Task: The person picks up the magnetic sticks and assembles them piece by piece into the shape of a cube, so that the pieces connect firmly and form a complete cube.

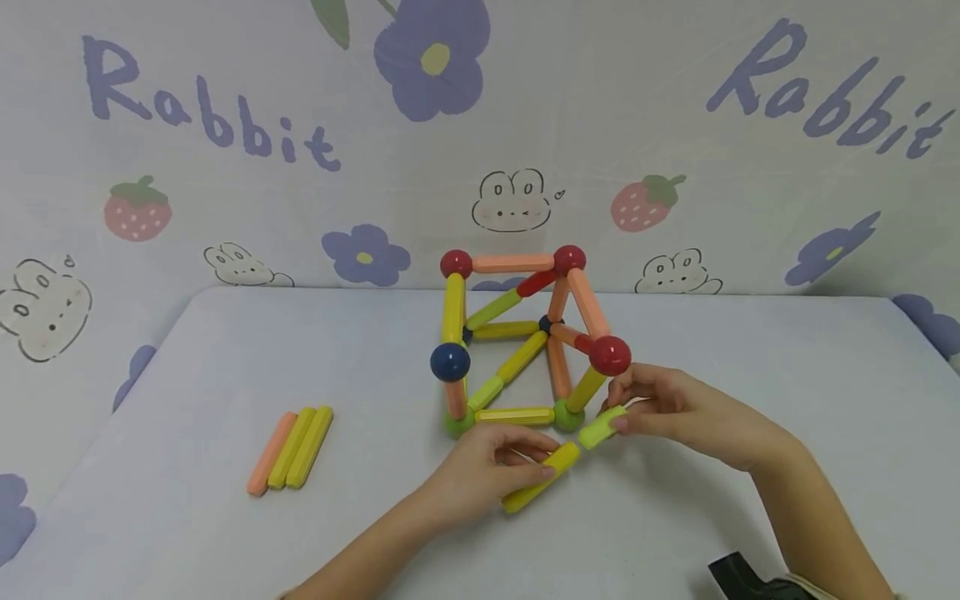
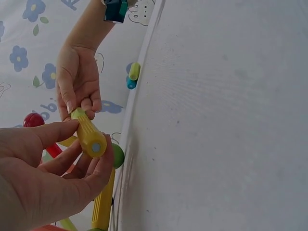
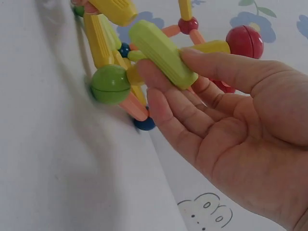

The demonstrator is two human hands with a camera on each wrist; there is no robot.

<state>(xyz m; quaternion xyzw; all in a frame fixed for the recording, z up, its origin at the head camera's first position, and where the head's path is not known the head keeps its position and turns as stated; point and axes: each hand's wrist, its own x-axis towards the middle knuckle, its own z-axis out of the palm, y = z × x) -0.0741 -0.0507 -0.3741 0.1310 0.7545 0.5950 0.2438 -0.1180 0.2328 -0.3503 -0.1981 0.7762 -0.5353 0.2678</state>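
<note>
My left hand pinches a long yellow magnetic rod between thumb and fingers. The round metal spot at the rod's end faces the left wrist camera. In my right hand, a short lime-green rod is pinched by thumb and fingertips. The two rods point end to end, with a narrow gap between them in the head view. Just behind the hands stands a box-shaped frame of rods and balls, with a red ball and a green ball at its near right side.
To the left, an orange rod lies beside two yellow rods on the white table. The frame's blue ball tops its near left corner. A printed cloth hangs behind. A lime-green piece shows in the left wrist view.
</note>
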